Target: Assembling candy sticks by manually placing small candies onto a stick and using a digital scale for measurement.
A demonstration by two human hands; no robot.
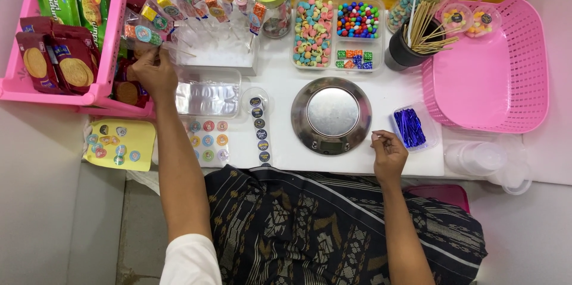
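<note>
A white table [411,91] fills the middle of the view, with a pink basket [512,70] at its right end, partly cut off by nothing but overhung at the far edge by a tilted jar of pastel rings. A pink rack [113,35] of biscuit packets stands at the left, its far part running out of the picture. At centre sits a round steel scale [331,116]; beyond it a clear divided box [338,32] of coloured sweets.

The left hand [154,72] reaches to the far left and pinches the stick of a wrapped lollipop [143,34]. The lollipop's long axis runs slanting, its round wrapped head pointing far and left, the stick end toward the fingers; the head lies just beyond the fingertips, over the edge of the rack. It sits beside the row of other lollipops [202,5] stuck in a white foam block [217,53], and where exactly the stick meets the fingers is hard to make out.

The right hand [388,153] rests at the near edge of the table, between the scale and a small clear tub of blue twist ties [410,127]. Its fingers are curled with the tips pinched together; whether they hold a tie I cannot tell.
</note>
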